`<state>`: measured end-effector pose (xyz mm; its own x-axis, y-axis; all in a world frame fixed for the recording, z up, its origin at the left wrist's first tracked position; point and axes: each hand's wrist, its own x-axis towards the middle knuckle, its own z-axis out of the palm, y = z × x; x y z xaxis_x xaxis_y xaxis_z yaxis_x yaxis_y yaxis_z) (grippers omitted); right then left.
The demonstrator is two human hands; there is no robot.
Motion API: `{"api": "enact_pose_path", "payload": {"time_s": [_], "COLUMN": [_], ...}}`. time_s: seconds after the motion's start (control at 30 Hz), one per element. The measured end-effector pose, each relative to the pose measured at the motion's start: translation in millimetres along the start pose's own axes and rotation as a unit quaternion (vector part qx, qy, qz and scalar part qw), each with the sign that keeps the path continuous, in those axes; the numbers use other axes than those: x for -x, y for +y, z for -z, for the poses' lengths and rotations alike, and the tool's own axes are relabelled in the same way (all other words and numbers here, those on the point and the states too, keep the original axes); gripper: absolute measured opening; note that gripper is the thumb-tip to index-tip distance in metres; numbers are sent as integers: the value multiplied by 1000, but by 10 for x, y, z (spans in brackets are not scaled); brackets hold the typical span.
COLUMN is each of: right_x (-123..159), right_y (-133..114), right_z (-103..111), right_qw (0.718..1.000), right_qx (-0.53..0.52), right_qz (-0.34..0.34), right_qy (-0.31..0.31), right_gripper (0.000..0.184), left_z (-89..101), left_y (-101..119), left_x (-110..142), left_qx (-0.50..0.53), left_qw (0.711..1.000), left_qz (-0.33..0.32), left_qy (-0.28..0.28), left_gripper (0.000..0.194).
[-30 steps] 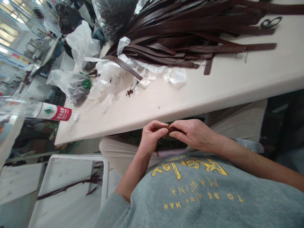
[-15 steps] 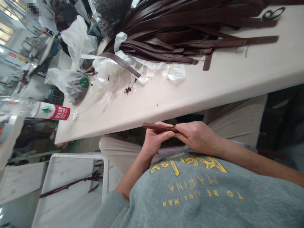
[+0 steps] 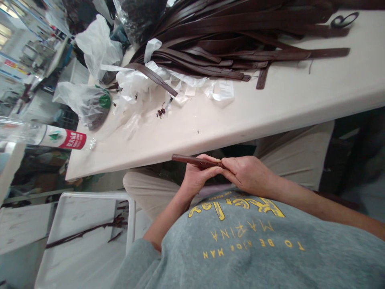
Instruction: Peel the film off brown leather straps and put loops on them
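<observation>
Straps (image 3: 240, 25) lie on the table (image 3: 255, 106), bottle (image 3: 52, 136) left.

Grey shirt (image 3: 240, 261) with yellow lettering (image 3: 219, 211)

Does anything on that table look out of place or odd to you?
Mildly, yes: one brown strap end juts toward the near edge of the table, while most nearby straps point sideways. A small dark tangle also lies loose beside crumpled white plastic. I see no spill.

Just off the worktop's (image 3: 270, 104) near edge, my left hand (image 3: 197, 176) and right hand (image 3: 248, 170) meet at the fingertips, each in a pinching grip, my forearms (image 3: 319, 202) angled inward from either side.
</observation>
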<state>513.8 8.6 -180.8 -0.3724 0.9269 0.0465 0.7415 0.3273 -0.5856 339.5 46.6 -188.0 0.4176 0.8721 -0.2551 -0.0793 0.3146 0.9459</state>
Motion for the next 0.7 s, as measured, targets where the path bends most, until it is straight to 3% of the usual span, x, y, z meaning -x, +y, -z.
{"api": "enact_pose_path", "payload": {"time_s": [0.1, 0.2, 0.33, 0.43, 0.57, 0.7], "right_x": [30, 181, 378, 366, 136, -97], "right_y": [45, 209, 396, 392, 289, 210], "right_z": [118, 232, 232, 131, 4, -24], "right_qw": [998, 986, 963, 961, 969, 976], "right_qx": [-63, -146, -220, -227, -214, -190], "right_qz": [-14, -34, -72, -99, -89, -50], "right_qy": [-21, -74, -137, -126, -87, -91], "right_gripper": [24, 36, 27, 26, 29, 31], "left_z": [127, 341, 496, 402, 128, 50], "left_y": [18, 67, 79, -6, -140, -153], "left_x": [-32, -59, -28, 44, 155, 227], "left_qx": [8, 39, 91, 114, 78, 59], "left_qw": [1000, 998, 991, 989, 997, 990], "left_qz": [3, -13, -20, -4, -14, -111], "left_qy": [5, 50, 100, 89, 6, 59], "left_gripper": [26, 30, 37, 45, 39, 32]}}
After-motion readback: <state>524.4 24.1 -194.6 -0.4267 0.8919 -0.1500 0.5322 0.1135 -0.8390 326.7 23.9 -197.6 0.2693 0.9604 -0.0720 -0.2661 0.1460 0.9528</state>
